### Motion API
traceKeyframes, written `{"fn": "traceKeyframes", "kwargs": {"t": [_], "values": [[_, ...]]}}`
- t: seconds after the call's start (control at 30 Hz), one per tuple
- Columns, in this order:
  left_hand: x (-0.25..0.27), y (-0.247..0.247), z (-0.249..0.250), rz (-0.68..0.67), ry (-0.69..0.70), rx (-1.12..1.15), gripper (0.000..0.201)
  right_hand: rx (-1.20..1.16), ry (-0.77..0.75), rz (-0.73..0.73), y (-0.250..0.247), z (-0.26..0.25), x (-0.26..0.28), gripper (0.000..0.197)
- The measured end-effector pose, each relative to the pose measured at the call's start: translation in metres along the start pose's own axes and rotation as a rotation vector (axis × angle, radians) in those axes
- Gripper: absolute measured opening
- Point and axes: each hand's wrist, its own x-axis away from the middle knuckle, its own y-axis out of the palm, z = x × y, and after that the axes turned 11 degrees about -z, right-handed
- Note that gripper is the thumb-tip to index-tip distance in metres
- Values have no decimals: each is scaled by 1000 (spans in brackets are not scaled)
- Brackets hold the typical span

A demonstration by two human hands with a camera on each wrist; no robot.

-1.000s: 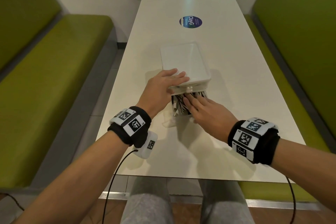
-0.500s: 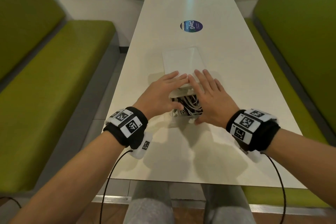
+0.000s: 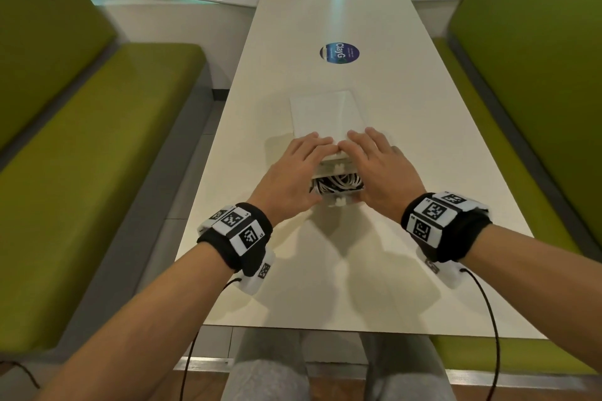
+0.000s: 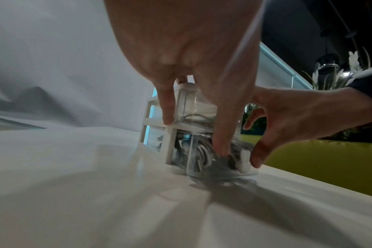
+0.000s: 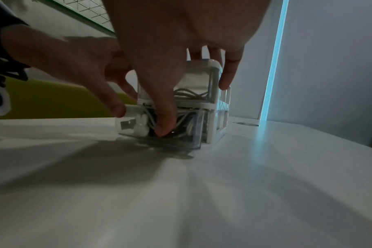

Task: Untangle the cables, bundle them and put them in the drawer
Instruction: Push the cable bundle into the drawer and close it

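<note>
A small white drawer unit (image 3: 325, 114) stands mid-table. Its clear lower drawer (image 3: 339, 202) sticks out toward me, holding bundled white cables (image 3: 338, 181). My left hand (image 3: 293, 172) lies on the unit's near left corner, fingers flat on top, thumb (image 4: 221, 144) against the drawer front. My right hand (image 3: 381, 169) mirrors it on the right, its thumb (image 5: 164, 124) pressing the drawer front (image 5: 159, 134). The upper drawer (image 5: 193, 94) also shows a white cable through its clear wall.
A round blue sticker (image 3: 339, 53) lies farther up the white table (image 3: 325, 286). Green benches (image 3: 97, 172) (image 3: 537, 75) run along both sides. The table's near edge is just below my wrists, above my grey-trousered knees.
My right hand came out of the lower drawer and moved onto the top of the unit, thumb at the drawer front. The left hand stayed on the unit.
</note>
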Motion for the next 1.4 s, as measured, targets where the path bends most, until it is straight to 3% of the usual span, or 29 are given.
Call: {"fn": "traceKeyframes", "kwargs": {"t": [0.3,0.47,0.6,0.77,0.83,0.93,1.0,1.1,1.23,1.4], "values": [[-2,-1,-6,3,25,90,75,-1,-52,21,-12,14,-9,67],[-4,7,3,162,-43,-18,59,33,-5,122,-3,0,-20,61],[-9,15,10,222,-104,-152,56,99,10,193,5,-3,-20,62],[-12,11,10,238,-92,-153,54,117,5,199,2,-5,-20,63],[-8,7,3,186,-50,-89,55,99,-50,140,-2,4,-14,71],[-1,5,-6,62,25,-51,75,88,-98,-3,-1,16,-5,97],[0,4,-8,28,20,-77,81,67,-88,-36,2,16,-5,104],[-3,5,-6,58,-1,-93,77,91,-60,-17,2,8,-7,98],[-7,11,-5,176,5,-130,67,149,-62,149,3,5,-12,76],[-8,13,-1,202,0,-112,68,142,-34,164,6,3,-11,81]]}}
